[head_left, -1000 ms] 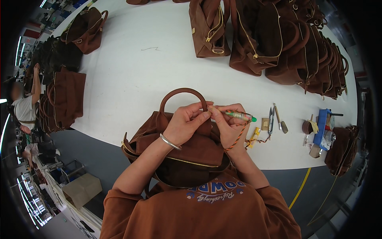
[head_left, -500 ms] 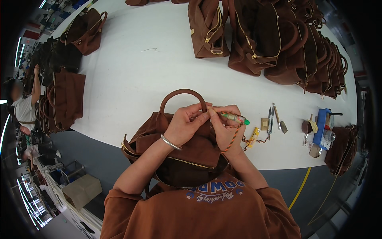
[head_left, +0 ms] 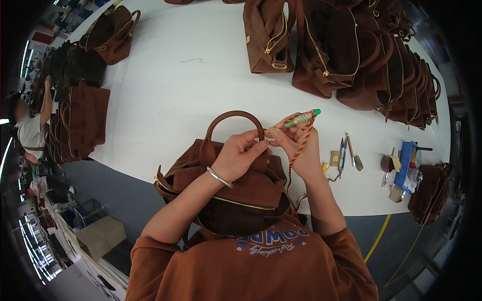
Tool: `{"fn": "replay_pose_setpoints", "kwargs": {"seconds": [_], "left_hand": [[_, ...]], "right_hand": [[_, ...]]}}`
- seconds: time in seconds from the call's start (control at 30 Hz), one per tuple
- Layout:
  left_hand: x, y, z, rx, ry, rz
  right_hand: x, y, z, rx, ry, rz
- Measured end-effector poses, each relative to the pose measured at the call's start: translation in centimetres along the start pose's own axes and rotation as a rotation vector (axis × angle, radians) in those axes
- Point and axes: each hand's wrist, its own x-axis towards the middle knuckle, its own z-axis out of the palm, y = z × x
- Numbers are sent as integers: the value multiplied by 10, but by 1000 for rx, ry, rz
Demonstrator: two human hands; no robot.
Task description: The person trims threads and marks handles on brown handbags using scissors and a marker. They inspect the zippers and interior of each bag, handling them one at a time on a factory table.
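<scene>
Table (head_left: 165, 100), white, carries the brown suede handbag (head_left: 226, 185) at its near edge, against the person's chest. Left hand (head_left: 241, 158) pinches the bag's handle base. Right hand (head_left: 296, 145) grasps a green-tipped tool (head_left: 303, 118) just above that spot; orange cord (head_left: 297, 150) hangs from it.

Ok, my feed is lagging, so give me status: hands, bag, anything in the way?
Left hand pinching brown bag at handle base. Right hand holding green-tipped tool. Nothing blocking.

One head-worn fisheye view looks steeply down from just above the person's chest, close over both hands at the brown handbag (head_left: 236, 190), with the white table (head_left: 170, 100) bending away beyond them.
</scene>
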Motion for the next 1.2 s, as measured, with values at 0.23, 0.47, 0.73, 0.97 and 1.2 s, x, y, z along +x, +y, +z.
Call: {"fn": "replay_pose_setpoints", "kwargs": {"seconds": [0.23, 0.47, 0.73, 0.97, 1.2], "left_hand": [[0, 0, -1, 16, -4, -10], [0, 1, 4, -28, 45, 15], [2, -8, 0, 98, 67, 40], [1, 0, 0, 110, 41, -21], [5, -11, -5, 204, 51, -57]], "right_hand": [[2, -4, -1, -57, -13, 24], [2, 3, 3, -295, 10, -136], [3, -16, 11, -553, -22, -108], [6, -4, 10, -605, -9, -218], [5, 7, 12, -741, 3, -270]]}}
